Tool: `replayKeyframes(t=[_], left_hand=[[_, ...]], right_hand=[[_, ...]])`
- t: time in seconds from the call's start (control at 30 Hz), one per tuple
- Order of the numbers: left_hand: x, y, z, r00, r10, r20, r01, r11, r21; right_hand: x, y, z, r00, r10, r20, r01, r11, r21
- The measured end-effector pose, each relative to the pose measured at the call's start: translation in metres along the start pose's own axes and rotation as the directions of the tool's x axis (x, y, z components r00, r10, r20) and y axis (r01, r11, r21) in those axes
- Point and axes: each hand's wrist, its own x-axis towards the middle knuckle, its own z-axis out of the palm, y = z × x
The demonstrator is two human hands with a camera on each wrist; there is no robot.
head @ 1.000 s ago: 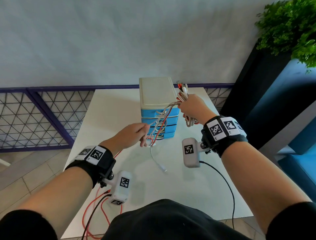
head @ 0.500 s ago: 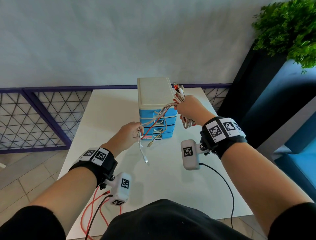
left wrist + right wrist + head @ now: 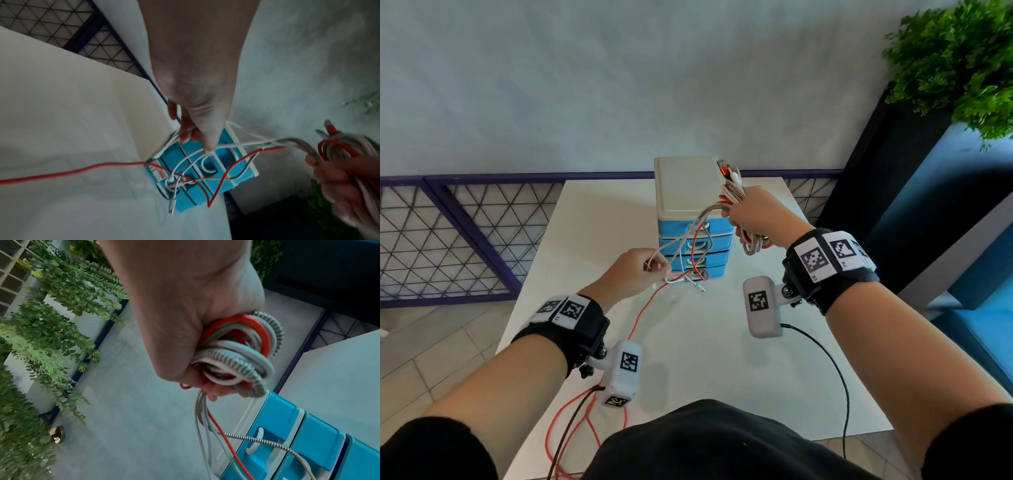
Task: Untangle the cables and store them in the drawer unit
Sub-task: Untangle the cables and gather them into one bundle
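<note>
Left of the drawer unit (image 3: 693,219): left hand (image 3: 631,275) pinching a pale cable strand (image 3: 674,241) between thumb and fingertips, judging by the head view; probably teasing one line out of the knot so that it can slide free. Hanging in front of the drawer unit's blue fronts: loose strands, white, braided and red, crossing one another in a snarl (image 3: 180,180) near the lowest drawer, with a white plug end (image 3: 171,207) dangling at the tabletop. Trailing from that snarl, away from the drawer unit and off the near table edge: a red cable (image 3: 643,315), slack.

Right of the drawer unit, level with its cream top: right hand (image 3: 758,214) clenching tight around the coiled bundle (image 3: 236,352) of red, white and braided cable, plug tips (image 3: 727,171) sticking up beyond the fist; apparently keeping the sorted length raised and gathered so that only the tangled tails hang loose. All four drawers looking closed, so nothing stored yet.

Under the drawer unit: a white table (image 3: 599,219), matte. Behind it: a pale grey wall above a purple-framed lattice rail (image 3: 465,236). Far right of the drawer unit: a dark planter with green foliage (image 3: 959,65). Below left: tiled floor (image 3: 431,342).
</note>
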Motion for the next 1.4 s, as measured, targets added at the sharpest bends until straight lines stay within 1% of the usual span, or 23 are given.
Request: replayKeyframes(t=[0.1, 0.17, 0.2, 0.27, 0.33, 0.37, 0.43, 0.5, 0.57, 0.63, 0.7, 0.73, 0.8, 0.83, 0.9, 0.97, 1.03, 1.1, 1.13, 1.2, 1.23, 1.33, 1.4], left_hand=[[0.005, 0.004, -0.008, 0.993, -0.091, 0.081, 0.098, 0.991, -0.089], [0.01, 0.007, -0.015, 0.987, -0.118, 0.106, 0.137, 0.971, -0.196], [0.011, 0.013, -0.018, 0.989, -0.1, 0.11, 0.127, 0.954, -0.271], [0.012, 0.029, -0.022, 0.997, -0.017, 0.072, 0.043, 0.924, -0.38], [0.013, 0.051, -0.023, 0.998, 0.053, 0.042, -0.033, 0.925, -0.378], [0.013, 0.061, -0.023, 0.995, 0.081, 0.059, -0.055, 0.933, -0.355], [0.013, 0.073, -0.019, 0.983, 0.13, 0.129, -0.09, 0.957, -0.276], [0.013, 0.078, -0.017, 0.964, 0.144, 0.222, -0.099, 0.974, -0.203], [0.009, 0.078, -0.018, 0.947, 0.103, 0.304, -0.03, 0.972, -0.235], [0.005, 0.073, -0.021, 0.92, 0.025, 0.391, 0.119, 0.933, -0.34], [-0.001, 0.068, -0.025, 0.882, -0.032, 0.47, 0.272, 0.849, -0.453], [-0.003, 0.066, -0.027, 0.867, -0.033, 0.497, 0.321, 0.8, -0.507], [-0.004, 0.066, -0.028, 0.849, 0.003, 0.528, 0.373, 0.705, -0.603], [-0.004, 0.067, -0.027, 0.85, 0.02, 0.527, 0.38, 0.67, -0.638], [-0.004, 0.07, -0.024, 0.874, 0.02, 0.486, 0.356, 0.653, -0.668], [-0.004, 0.074, -0.019, 0.909, 0.012, 0.416, 0.293, 0.692, -0.659], [-0.005, 0.08, -0.012, 0.951, 0.025, 0.307, 0.167, 0.795, -0.583], [-0.007, 0.086, -0.005, 0.986, 0.046, 0.159, 0.03, 0.893, -0.449], [-0.008, 0.089, -0.001, 0.994, 0.062, 0.086, -0.026, 0.928, -0.371], [-0.012, 0.097, 0.005, 0.995, 0.097, -0.028, -0.101, 0.971, -0.214], [-0.014, 0.103, 0.008, 0.993, 0.106, -0.06, -0.114, 0.983, -0.143], [-0.018, 0.116, 0.015, 0.984, 0.137, -0.111, -0.136, 0.991, 0.017], [-0.017, 0.12, 0.018, 0.975, 0.174, -0.135, -0.157, 0.979, 0.128]], right_hand=[[-0.002, 0.001, -0.005, 0.997, -0.024, 0.079, 0.015, 0.993, 0.114], [-0.001, 0.003, -0.007, 0.99, -0.033, 0.136, 0.011, 0.987, 0.158], [-0.001, 0.004, -0.007, 0.986, -0.039, 0.165, 0.01, 0.984, 0.176], [-0.002, 0.005, -0.005, 0.973, -0.055, 0.225, 0.011, 0.981, 0.193], [-0.005, 0.005, -0.001, 0.953, -0.094, 0.287, 0.036, 0.979, 0.2], [-0.006, 0.004, 0.001, 0.942, -0.12, 0.315, 0.054, 0.976, 0.212], [-0.009, 0.004, 0.003, 0.924, -0.162, 0.347, 0.08, 0.968, 0.239], [-0.01, 0.006, 0.002, 0.918, -0.187, 0.349, 0.108, 0.966, 0.235], [-0.01, 0.01, -0.001, 0.925, -0.184, 0.334, 0.107, 0.966, 0.235], [-0.008, 0.015, -0.005, 0.942, -0.175, 0.287, 0.088, 0.953, 0.29], [-0.004, 0.022, -0.008, 0.959, -0.163, 0.234, 0.071, 0.93, 0.36], [-0.002, 0.025, -0.008, 0.962, -0.163, 0.22, 0.067, 0.92, 0.387], [0.003, 0.028, -0.005, 0.963, -0.173, 0.208, 0.073, 0.906, 0.417], [0.005, 0.03, -0.003, 0.962, -0.177, 0.206, 0.073, 0.899, 0.431], [0.008, 0.032, 0.003, 0.959, -0.193, 0.209, 0.074, 0.879, 0.47], [0.009, 0.032, 0.008, 0.954, -0.217, 0.206, 0.092, 0.867, 0.489], [0.011, 0.033, 0.013, 0.957, -0.222, 0.187, 0.111, 0.876, 0.469], [0.013, 0.032, 0.018, 0.962, -0.215, 0.169, 0.12, 0.887, 0.446], [0.014, 0.032, 0.02, 0.964, -0.209, 0.162, 0.117, 0.888, 0.446], [0.012, 0.031, 0.026, 0.969, -0.195, 0.153, 0.102, 0.875, 0.473], [0.011, 0.03, 0.028, 0.97, -0.189, 0.15, 0.091, 0.861, 0.5], [0.006, 0.03, 0.035, 0.972, -0.183, 0.149, 0.061, 0.805, 0.59], [0.005, 0.03, 0.039, 0.964, -0.183, 0.193, 0.002, 0.729, 0.684]])
